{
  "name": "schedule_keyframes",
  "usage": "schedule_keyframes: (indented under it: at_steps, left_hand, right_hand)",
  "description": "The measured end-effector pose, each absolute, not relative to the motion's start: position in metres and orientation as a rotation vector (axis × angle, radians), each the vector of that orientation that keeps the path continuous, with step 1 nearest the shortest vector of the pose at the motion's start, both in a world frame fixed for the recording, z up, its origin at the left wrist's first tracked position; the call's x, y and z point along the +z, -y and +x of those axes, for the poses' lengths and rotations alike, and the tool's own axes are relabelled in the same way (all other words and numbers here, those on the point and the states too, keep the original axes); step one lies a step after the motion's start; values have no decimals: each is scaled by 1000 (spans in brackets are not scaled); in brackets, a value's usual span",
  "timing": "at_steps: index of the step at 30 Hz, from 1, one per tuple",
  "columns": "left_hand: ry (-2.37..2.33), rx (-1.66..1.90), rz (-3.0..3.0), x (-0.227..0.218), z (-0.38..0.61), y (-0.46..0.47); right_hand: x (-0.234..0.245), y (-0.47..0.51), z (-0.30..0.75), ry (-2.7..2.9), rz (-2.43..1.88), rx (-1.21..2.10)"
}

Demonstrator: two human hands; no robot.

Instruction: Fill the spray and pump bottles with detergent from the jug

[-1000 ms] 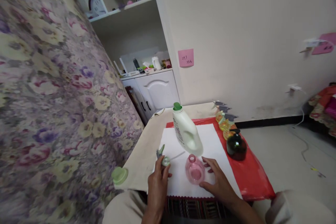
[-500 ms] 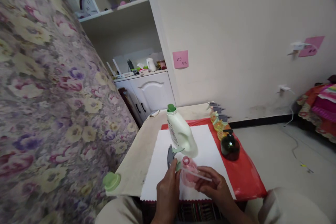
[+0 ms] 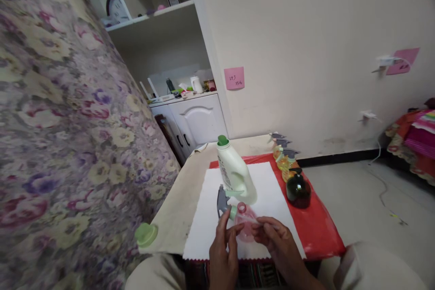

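Observation:
A small pink see-through bottle (image 3: 245,223) with an open neck stands on a white sheet (image 3: 204,235). My left hand (image 3: 224,253) pinches a grey and green spray head (image 3: 225,201) just left of the bottle's neck. Its clear dip tube (image 3: 249,221) runs right across the bottle to my right hand (image 3: 277,244), whose fingers are closed around the bottle and the tube's end. A white jug with a green cap (image 3: 234,170) stands right behind them.
A dark green pump bottle (image 3: 298,190) and several yellow spray bottles (image 3: 282,153) line the red mat (image 3: 322,231) on the right. A green cap (image 3: 146,234) lies at the table's left front corner. A flowered curtain fills the left side.
My left hand lifted the spray head off the white sheet and brought it to the pink bottle's neck. My right hand closed on the bottle and the tube. The camera shifted slightly.

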State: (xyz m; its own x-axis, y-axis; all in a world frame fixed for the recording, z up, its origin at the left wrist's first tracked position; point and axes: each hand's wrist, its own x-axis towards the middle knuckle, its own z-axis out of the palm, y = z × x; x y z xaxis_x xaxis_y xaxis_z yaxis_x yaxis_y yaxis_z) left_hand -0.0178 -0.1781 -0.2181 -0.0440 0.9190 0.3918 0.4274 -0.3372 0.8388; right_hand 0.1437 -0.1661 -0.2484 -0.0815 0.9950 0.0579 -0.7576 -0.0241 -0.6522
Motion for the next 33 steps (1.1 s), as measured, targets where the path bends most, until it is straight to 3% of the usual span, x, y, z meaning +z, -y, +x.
schedule_keyframes:
  at_steps: [6,11,17,24,33]
  left_hand:
    - [-1250,1623,1245,-229,0,188]
    - [-1164,1508,1011,-224,4,183]
    - [-899,1629,635,-206,8,175]
    - [-829,1617,607,-192,3,175]
    - [-1186,1782,998,-152,-22,162]
  right_hand:
    - [-246,164,148,606,-484,1554]
    - [-249,163,148,639,-469,1564]
    - [-253,163,144,714,-447,1592]
    - [-253,164,141,764,-442,1639]
    - [-262,154,143,921,-660,1416]
